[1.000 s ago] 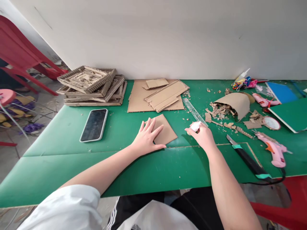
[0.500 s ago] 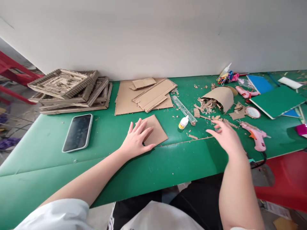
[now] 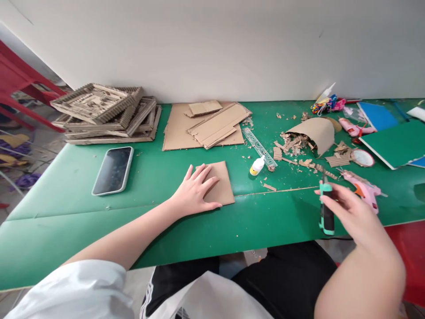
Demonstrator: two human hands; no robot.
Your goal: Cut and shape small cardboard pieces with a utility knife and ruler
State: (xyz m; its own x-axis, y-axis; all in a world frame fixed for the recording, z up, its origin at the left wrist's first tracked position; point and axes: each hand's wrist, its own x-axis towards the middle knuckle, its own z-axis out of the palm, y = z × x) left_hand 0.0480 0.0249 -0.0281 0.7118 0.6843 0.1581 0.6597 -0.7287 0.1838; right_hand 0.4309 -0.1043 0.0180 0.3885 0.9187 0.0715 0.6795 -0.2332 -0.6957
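Observation:
My left hand point(image 3: 198, 190) lies with spread fingers on a small square of brown cardboard point(image 3: 226, 186), covering its left part. Between the thumb and fingers of my right hand point(image 3: 348, 206) is a green and black utility knife point(image 3: 327, 210), held upright just above the table, its blade end pointing away from me. A small white glue bottle point(image 3: 257, 165) with a yellow label stands between the two hands, beside a clear plastic ruler point(image 3: 259, 145).
On the left are stacked corrugated cardboard frames point(image 3: 99, 110) and a phone point(image 3: 113, 170). Larger cardboard sheets point(image 3: 179, 128) lie at the back. To the right are a curved cardboard piece with scraps point(image 3: 320, 133), a pink glue gun point(image 3: 363, 188) and a green board point(image 3: 395, 141). A white wall point(image 3: 212, 48) rises behind.
My right hand has taken hold of the utility knife and moved right and towards me. Under my left hand, the cardboard square has turned slightly. The whole view has shifted a little.

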